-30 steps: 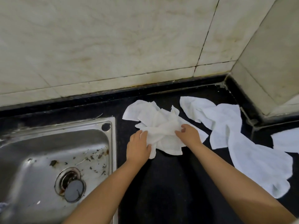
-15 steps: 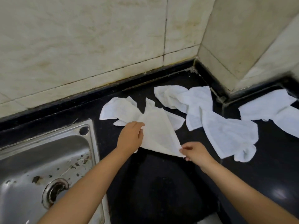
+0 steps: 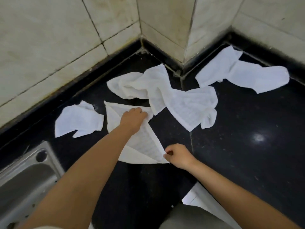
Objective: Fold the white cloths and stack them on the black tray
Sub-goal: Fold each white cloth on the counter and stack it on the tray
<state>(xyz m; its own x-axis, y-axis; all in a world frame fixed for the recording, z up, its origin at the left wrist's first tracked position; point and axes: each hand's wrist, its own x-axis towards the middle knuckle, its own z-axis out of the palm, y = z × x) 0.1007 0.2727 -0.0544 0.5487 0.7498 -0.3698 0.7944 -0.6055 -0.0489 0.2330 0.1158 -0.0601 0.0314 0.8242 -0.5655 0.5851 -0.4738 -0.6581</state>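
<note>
A white cloth lies stretched out on the black counter between my two hands. My left hand grips its far corner with curled fingers. My right hand pinches its near corner at the front. A small crumpled white cloth lies to the left. A larger rumpled white cloth lies behind, and another white cloth sits at the far right by the wall. No black tray is in view.
A steel sink fills the lower left, its rim close to my left forearm. Tiled walls form a jutting corner behind the cloths. The counter's front edge runs at the bottom right.
The view has swung right and down. The bunched cloth has been pulled out flat, my right hand drawing its corner toward me while my left hand holds the far corner.
</note>
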